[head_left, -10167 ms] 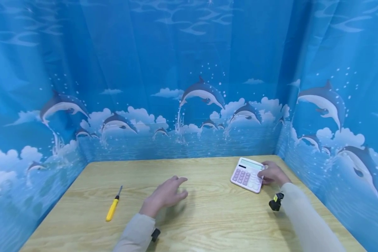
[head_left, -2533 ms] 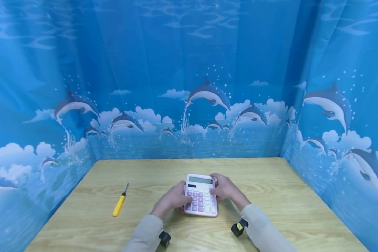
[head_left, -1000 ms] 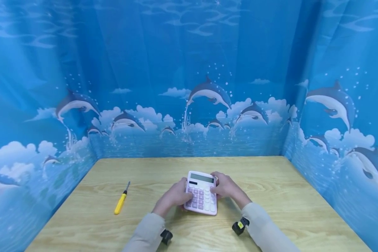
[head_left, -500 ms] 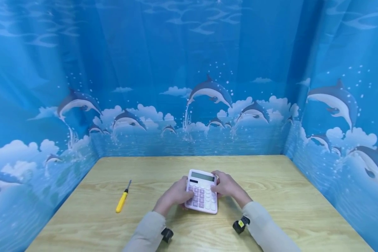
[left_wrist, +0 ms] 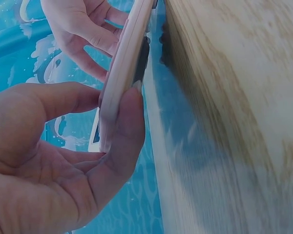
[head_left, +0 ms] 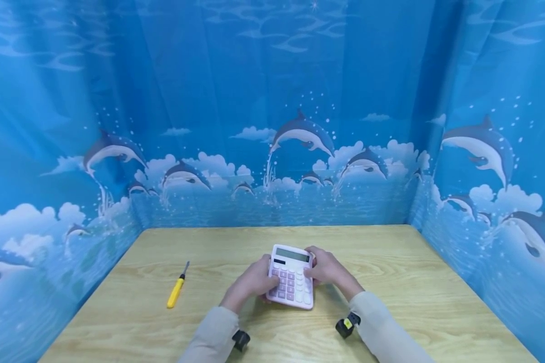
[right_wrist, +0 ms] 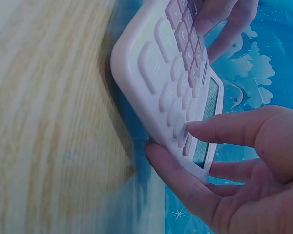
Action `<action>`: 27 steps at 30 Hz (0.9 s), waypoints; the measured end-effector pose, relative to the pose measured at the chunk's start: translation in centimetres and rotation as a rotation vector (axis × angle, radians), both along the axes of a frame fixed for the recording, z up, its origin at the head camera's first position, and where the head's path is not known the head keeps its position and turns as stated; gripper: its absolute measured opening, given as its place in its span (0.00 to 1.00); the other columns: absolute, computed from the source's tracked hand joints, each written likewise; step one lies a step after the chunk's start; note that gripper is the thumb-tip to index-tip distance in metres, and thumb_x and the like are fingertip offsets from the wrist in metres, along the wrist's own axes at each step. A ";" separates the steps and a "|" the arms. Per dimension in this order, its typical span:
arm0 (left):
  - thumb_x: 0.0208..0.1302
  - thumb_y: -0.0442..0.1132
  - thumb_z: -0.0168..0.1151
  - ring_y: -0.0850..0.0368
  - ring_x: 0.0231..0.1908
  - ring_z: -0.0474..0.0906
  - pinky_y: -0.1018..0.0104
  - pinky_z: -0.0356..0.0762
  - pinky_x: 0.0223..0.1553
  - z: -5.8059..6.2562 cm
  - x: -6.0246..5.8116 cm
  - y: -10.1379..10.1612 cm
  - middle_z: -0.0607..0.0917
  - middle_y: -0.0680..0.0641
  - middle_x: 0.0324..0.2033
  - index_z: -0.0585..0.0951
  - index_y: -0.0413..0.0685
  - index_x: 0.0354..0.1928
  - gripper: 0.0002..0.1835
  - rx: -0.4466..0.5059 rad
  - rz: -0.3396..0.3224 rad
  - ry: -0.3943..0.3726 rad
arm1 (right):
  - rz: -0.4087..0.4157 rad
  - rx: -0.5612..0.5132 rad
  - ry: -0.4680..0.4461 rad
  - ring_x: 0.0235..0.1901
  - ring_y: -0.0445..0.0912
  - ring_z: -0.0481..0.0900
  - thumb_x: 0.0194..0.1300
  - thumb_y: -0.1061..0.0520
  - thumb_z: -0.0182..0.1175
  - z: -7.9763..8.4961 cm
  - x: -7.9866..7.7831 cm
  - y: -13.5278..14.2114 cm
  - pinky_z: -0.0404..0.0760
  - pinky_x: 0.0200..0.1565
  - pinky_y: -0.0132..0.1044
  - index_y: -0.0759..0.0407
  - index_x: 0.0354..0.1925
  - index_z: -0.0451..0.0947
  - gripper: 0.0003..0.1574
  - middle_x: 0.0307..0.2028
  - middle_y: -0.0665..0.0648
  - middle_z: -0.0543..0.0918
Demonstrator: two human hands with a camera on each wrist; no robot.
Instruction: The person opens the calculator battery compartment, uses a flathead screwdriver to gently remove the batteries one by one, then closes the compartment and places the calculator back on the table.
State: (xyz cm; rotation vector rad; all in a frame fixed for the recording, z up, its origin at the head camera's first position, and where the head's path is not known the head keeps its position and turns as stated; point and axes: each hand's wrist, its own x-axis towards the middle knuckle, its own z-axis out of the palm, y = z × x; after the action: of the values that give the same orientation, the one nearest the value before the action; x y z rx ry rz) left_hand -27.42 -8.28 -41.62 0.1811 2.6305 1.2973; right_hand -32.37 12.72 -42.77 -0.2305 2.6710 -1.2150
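Note:
A pale pink calculator (head_left: 292, 277) is held by both hands above the middle of the table, tilted with its display end away from me. My left hand (head_left: 253, 279) grips its left edge, the thumb over the keys and fingers curled underneath, as the left wrist view shows from the side of the calculator (left_wrist: 122, 73). On the opposite edge my right hand (head_left: 324, 266) pinches it; in the right wrist view the thumb of that hand (right_wrist: 263, 170) lies on keys near the display. A yellow-handled screwdriver (head_left: 176, 292) lies left of the hands.
The wooden table (head_left: 390, 282) reaches back to a blue curtain (head_left: 236, 101) printed with dolphins, which encloses it at the back and both sides. A small black camera (head_left: 240, 340) sits on the left wrist, another camera (head_left: 344, 326) on the right.
Ten seconds ago the right hand held the calculator at the table's right and the left hand held nothing. Both then gripped it at the middle; over the last second it has hardly moved.

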 end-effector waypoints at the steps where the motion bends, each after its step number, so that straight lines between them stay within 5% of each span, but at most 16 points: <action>1: 0.65 0.29 0.62 0.50 0.22 0.81 0.57 0.87 0.21 0.0 0.0 0.0 0.82 0.37 0.40 0.57 0.31 0.76 0.39 0.001 0.004 0.000 | 0.000 0.000 0.003 0.33 0.51 0.82 0.60 0.68 0.68 0.0 0.0 0.0 0.90 0.30 0.39 0.64 0.73 0.64 0.45 0.40 0.64 0.80; 27: 0.65 0.29 0.63 0.50 0.23 0.81 0.55 0.86 0.21 0.0 0.1 -0.2 0.83 0.37 0.39 0.60 0.33 0.74 0.37 0.007 0.002 0.023 | 0.001 0.011 0.008 0.32 0.50 0.82 0.60 0.69 0.68 -0.1 0.1 -0.3 0.89 0.29 0.38 0.63 0.71 0.66 0.42 0.38 0.63 0.81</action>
State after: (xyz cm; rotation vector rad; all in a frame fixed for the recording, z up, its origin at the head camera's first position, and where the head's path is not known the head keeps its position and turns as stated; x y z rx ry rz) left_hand -27.37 -8.50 -41.58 0.1958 2.6456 1.3132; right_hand -32.31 12.47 -42.82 -0.2358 2.6836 -1.2007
